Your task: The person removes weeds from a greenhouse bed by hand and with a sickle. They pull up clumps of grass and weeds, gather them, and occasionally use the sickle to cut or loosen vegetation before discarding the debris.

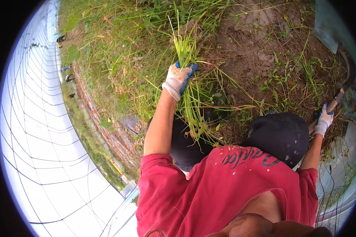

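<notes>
My left hand point(180, 77), in a white knit glove with a blue coated palm, is closed around a bunch of long green grass stalks point(185, 53). Pale stalk ends point away from me, and the rest hangs down towards my knees. Far to the right, my right hand point(324, 118), gloved alike, grips a wooden handle or stick point(332, 105) beside my knee. A dark curved piece point(350, 69) extends beyond the wood; whether it is joined to it cannot be told.
Weeds and grass point(121, 59) cover the ground ahead and left, with bare brown soil point(249, 56) at the right. Plastic sheeting point(326, 29) lines the right side. My bent knees point(280, 136) are close below. Several people are far off at the left, beneath a wire-gridded greenhouse cover point(47, 133).
</notes>
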A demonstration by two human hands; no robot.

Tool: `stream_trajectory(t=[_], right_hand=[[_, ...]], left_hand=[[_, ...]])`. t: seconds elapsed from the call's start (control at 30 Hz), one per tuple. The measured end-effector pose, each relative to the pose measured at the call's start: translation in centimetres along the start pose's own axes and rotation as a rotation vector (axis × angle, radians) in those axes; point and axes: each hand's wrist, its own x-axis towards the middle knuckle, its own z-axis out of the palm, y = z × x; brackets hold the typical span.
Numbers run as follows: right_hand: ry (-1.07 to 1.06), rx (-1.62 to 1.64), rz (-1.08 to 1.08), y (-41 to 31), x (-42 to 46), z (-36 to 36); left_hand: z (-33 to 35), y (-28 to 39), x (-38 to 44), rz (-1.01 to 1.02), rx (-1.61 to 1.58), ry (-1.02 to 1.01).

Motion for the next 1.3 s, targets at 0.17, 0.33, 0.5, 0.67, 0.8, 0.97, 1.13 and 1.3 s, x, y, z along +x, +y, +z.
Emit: stream_trajectory(t=[0.17, 0.33, 0.5, 0.67, 0.8, 0.97, 1.13, 1.3], right_hand=[[0.097, -0.427, -0.014, 1.8, 2.7, -1.4], [0.144, -0.578, -0.038, 2.4, 3.9, -1.9], [0.131, -0.597, -0.114, 5.9, 8.7, -1.0], [0.09, -0.362, -0.076, 3.5, 4.8, -1.4], [0.094, -0.491, 0.003, -1.2, 1.3, -1.5], [0.097, -0.401, -0.048, -0.8, 0.2, -1.7], [0.179, -0.423, 0.008, -0.4, -0.1, -0.7], [0.082, -0.278, -0.001, 0.2, -0.7, -2.0]], left_hand=[[-16.3, 1.9, -7.5, -0.035, -0.335, 0.386], [-29.5, 1.3, -16.8, -0.016, 0.245, 0.848], [-47.3, -3.4, -25.2, -0.245, 0.682, 1.278], [-39.3, 0.8, -19.7, -1.089, 1.408, 1.014], [-27.7, 0.4, -7.2, -0.24, 1.04, 0.66], [3.5, 8.0, -0.2, 0.805, 1.302, -0.289], [15.4, -0.8, 10.4, 0.669, 1.64, -0.238], [11.6, -4.0, 16.9, 0.084, 1.729, -0.077]])
